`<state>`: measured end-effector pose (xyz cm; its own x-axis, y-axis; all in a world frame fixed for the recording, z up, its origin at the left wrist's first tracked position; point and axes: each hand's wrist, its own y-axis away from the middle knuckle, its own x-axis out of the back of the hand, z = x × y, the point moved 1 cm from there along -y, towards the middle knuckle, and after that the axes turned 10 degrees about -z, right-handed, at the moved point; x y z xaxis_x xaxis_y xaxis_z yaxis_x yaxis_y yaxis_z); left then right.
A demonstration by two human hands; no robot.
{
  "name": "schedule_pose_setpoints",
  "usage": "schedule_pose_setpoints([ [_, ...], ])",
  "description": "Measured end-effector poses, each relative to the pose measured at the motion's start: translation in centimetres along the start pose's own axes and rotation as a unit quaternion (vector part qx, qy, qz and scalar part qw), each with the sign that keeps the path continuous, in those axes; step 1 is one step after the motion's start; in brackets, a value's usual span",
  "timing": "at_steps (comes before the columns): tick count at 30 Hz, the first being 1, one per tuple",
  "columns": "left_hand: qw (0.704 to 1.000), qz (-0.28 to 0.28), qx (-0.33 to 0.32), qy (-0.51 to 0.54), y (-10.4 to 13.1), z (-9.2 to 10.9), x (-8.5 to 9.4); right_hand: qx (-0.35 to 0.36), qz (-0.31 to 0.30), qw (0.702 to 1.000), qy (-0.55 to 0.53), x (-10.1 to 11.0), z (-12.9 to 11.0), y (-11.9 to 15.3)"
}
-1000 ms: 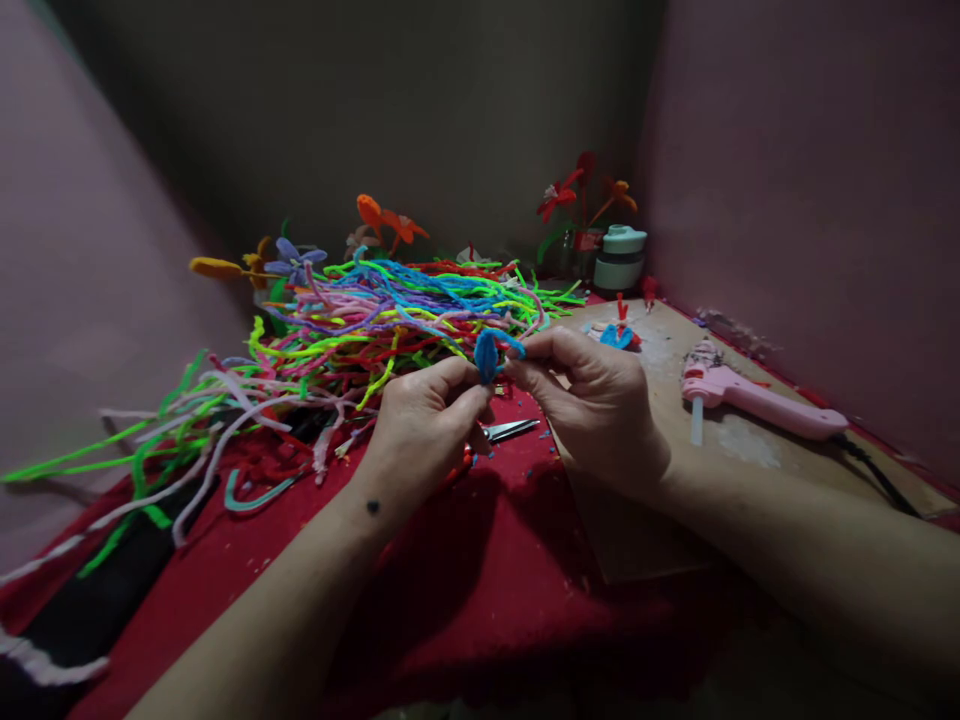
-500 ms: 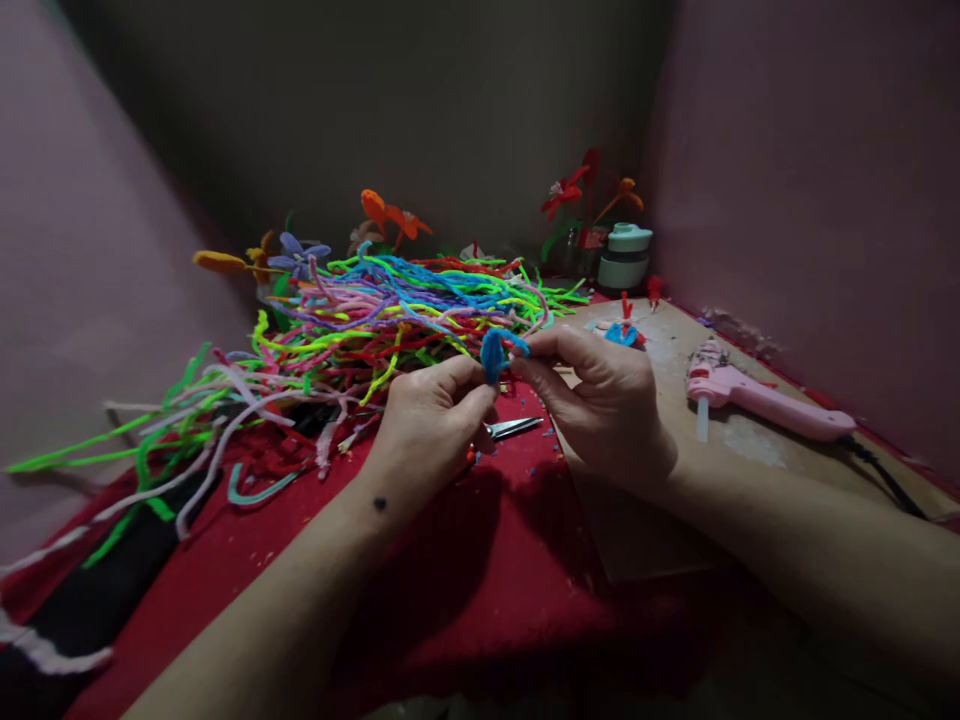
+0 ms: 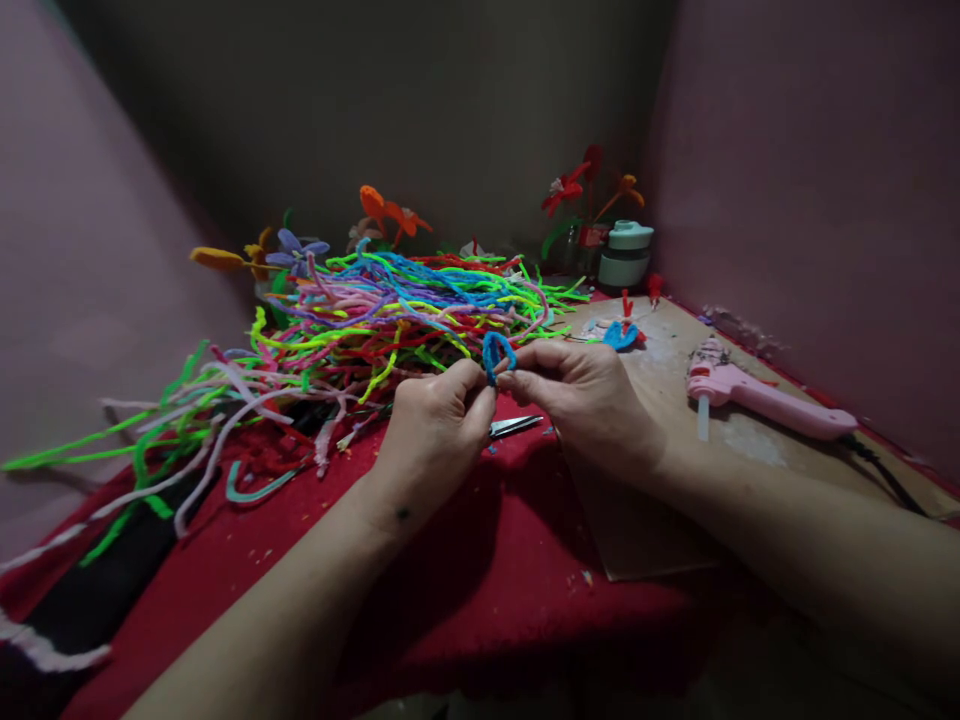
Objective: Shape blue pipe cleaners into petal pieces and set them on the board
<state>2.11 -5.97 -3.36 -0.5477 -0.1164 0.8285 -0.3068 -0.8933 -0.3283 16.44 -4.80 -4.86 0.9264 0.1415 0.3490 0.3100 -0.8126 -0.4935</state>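
Blue fuzzy loop (image 3: 490,350) is up in the air over the red cloth (image 3: 277,570), b/w both hands, near the mid of the view. L hand (image 3: 442,420) has thumb + finger pressed tight on the low end of it, no gap I can see. R hand (image 3: 592,400) pinches w/ thumb + finger tips at the loop's low R side, nearly no gap; can't tell exactly how much its tips hide. Tips only, prob. b/c the loop is so small + soft, and the top can stick up free, easy to see. Hands are close tog., prob. so each end gets held firm.

Scissors (image 3: 516,427) lie on the cloth just past L hand, blades out, prob. put there for a quick grab. Big pile of fuzzy stems (image 3: 420,300) sits behind, prob. so the front has room. Pink glue gun (image 3: 780,400) lies on the tan board (image 3: 664,375), R side, prob. to keep drips off the cloth; glue stick (image 3: 703,418) pokes out. Another blue piece (image 3: 619,336) is on the board too, past R hand, well apart from the gun.
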Motion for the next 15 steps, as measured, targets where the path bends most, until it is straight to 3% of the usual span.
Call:
schedule_pose_setpoints([
  [7, 1.0, -0.012, -0.007, -0.004, -0.1, -0.1, -0.2, -0.135, -0.066, 0.964, -0.219, 0.3, 0.9, -0.5],
  [12, 0.999, -0.016, 0.006, 0.034, -0.1, -0.3, -0.1, -0.111, -0.068, 0.951, -0.279, 0.4, 1.1, -0.7],
  [15, 0.999, -0.019, 0.007, 0.048, -0.2, -0.3, 0.0, -0.117, -0.033, 0.931, -0.344, 0.4, 1.2, -0.9],
])
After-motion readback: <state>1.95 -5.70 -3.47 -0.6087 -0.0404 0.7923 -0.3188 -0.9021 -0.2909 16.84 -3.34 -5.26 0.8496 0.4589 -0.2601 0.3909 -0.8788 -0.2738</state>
